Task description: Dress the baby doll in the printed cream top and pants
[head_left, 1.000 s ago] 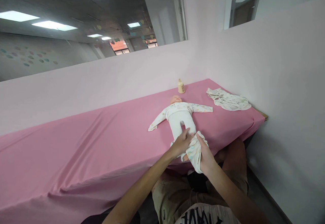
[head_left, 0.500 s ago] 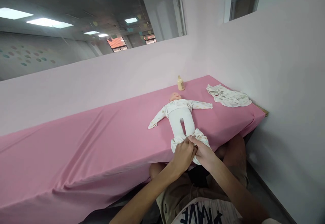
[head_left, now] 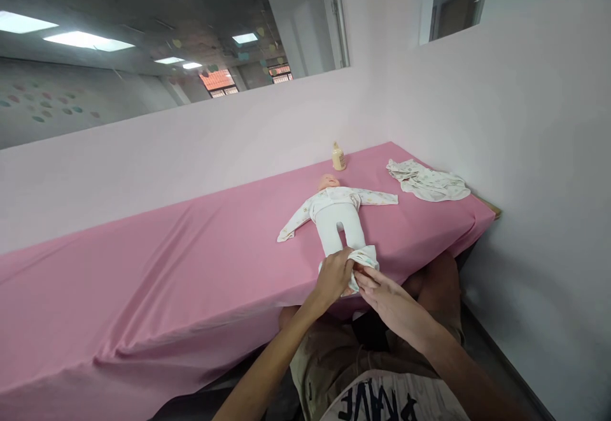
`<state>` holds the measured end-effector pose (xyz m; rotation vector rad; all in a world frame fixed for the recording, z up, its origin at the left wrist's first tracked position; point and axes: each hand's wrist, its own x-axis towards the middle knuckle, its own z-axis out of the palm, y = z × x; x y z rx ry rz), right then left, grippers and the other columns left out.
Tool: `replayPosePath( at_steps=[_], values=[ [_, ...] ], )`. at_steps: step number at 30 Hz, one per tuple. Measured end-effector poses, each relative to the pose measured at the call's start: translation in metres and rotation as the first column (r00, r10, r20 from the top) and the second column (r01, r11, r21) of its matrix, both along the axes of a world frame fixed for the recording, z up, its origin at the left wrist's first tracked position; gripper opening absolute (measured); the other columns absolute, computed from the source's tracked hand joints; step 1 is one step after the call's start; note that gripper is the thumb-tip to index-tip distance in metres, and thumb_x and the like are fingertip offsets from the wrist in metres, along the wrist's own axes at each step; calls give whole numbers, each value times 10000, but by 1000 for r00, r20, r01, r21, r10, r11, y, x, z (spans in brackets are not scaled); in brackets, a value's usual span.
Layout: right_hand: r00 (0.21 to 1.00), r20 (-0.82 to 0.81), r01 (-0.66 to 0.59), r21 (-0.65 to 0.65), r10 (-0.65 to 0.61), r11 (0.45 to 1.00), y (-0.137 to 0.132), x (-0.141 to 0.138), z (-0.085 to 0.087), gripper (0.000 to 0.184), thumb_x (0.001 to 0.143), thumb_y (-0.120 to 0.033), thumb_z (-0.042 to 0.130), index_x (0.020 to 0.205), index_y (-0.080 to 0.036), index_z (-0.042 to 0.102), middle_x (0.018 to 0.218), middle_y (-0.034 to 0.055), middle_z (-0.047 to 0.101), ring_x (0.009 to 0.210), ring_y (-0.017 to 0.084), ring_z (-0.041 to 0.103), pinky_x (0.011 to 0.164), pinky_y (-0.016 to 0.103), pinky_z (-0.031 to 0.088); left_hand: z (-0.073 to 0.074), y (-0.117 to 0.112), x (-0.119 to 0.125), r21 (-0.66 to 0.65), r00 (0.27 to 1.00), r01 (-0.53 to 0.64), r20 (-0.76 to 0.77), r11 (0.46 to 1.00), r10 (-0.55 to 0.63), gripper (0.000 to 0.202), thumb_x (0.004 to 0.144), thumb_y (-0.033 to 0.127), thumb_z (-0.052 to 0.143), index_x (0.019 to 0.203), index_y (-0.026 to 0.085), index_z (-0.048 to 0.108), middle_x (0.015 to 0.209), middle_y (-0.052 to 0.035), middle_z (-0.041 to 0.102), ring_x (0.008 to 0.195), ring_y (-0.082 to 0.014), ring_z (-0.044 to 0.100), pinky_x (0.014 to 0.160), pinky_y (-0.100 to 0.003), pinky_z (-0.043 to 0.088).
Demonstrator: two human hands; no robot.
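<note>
A baby doll (head_left: 338,217) lies on its back on the pink-covered table, its head toward the wall and its legs toward me. It has on a patterned long-sleeved top (head_left: 312,207) and plain white leg coverings. White printed baby pants (head_left: 366,255) are bunched around its lower legs at the table's front edge. My left hand (head_left: 335,274) is closed on the bunched fabric at the left. From the right, my right hand (head_left: 384,293) has its fingers pressed together at the leg opening of the pants. The fabric and hands partly hide the doll's feet.
A cream pump bottle (head_left: 338,157) stands behind the doll's head. A crumpled white printed garment (head_left: 429,182) lies at the table's right end. The pink cloth (head_left: 167,268) hangs over the front edge. Walls border the table at the back and right.
The pants are gathered more tightly around the doll's lower legs. My hands have moved slightly apart, the left shifting left and up, the right with its fingers now at the leg opening.
</note>
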<state>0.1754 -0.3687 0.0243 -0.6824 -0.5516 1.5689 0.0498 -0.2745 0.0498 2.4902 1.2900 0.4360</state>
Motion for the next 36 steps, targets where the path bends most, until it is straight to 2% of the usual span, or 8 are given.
replayPosePath(
  at_steps=[3, 7, 10, 15, 19, 25, 31, 36],
  values=[
    [994, 106, -9, 5, 9, 1000, 2, 3, -9, 372, 749, -376, 730, 1079, -217, 664, 1161, 56, 662, 1200, 233, 538, 1105, 413, 346, -1, -1, 2, -3, 999, 11, -31, 1000, -12, 250, 903, 173, 316, 932, 211, 561, 846, -26, 657, 753, -188, 601, 639, -262, 368],
    [947, 313, 61, 38, -70, 997, 11, 4, -20, 333, 774, -457, 682, 969, -188, 674, 961, 41, 676, 1004, 217, 608, 1011, 406, 439, -3, -6, 3, 23, 995, 21, -101, 1000, -18, 239, 901, 199, 346, 1010, 211, 559, 921, -39, 655, 818, -207, 610, 661, -277, 399],
    [896, 434, 68, 71, -92, 995, 16, 9, -27, 295, 787, -473, 641, 837, -183, 658, 826, 25, 644, 848, 199, 612, 883, 388, 514, -8, -9, -1, 16, 994, 71, -87, 997, -69, 291, 900, 219, 390, 1156, 218, 529, 1103, -64, 626, 967, -223, 599, 785, -313, 450],
    [710, 693, 57, 122, -126, 991, 15, 26, -48, 258, 848, -407, 528, 762, -181, 619, 737, 28, 638, 734, 195, 603, 734, 344, 512, -21, -16, -8, 89, 975, 194, -125, 977, -182, 431, 894, 208, 470, 1321, 186, 410, 1284, -126, 529, 1179, -255, 500, 954, -383, 437],
    [524, 826, 85, 190, -206, 978, 18, 34, -70, 189, 831, -333, 515, 809, -181, 625, 837, 52, 687, 809, 214, 634, 773, 343, 493, -25, -20, -6, 269, 959, 220, -233, 938, -158, 460, 869, 219, 542, 1310, 179, 415, 1258, -135, 541, 1220, -298, 464, 1075, -506, 307],
    [504, 807, 92, 304, -308, 948, 35, 23, -98, 228, 814, -312, 564, 1009, -198, 532, 1005, 83, 682, 915, 226, 657, 845, 397, 516, -24, -25, 1, 320, 959, 136, -279, 938, -44, 543, 867, 263, 553, 1361, 158, 353, 1178, -140, 594, 1184, -302, 493, 1092, -589, 204],
    [464, 749, 120, 476, -473, 871, 50, 29, -112, 528, 792, -229, 583, 1272, -208, 364, 1271, 146, 563, 1184, 250, 564, 999, 458, 461, -27, -23, 4, 172, 977, 87, -209, 981, -50, 804, 829, 194, 564, 1487, 146, 103, 1275, -159, 565, 1280, -299, 403, 1104, -597, 114],
    [349, 775, -42, 574, -527, 817, 62, 45, -109, 662, 822, -220, 559, 1420, -242, 275, 1400, 138, 450, 1288, 268, 466, 1065, 472, 410, -23, -15, 0, -2, 998, 64, -28, 998, -64, 745, 823, 262, 561, 1468, 204, 192, 1366, -119, 505, 1310, -274, 362, 1122, -513, 126]
  ],
)
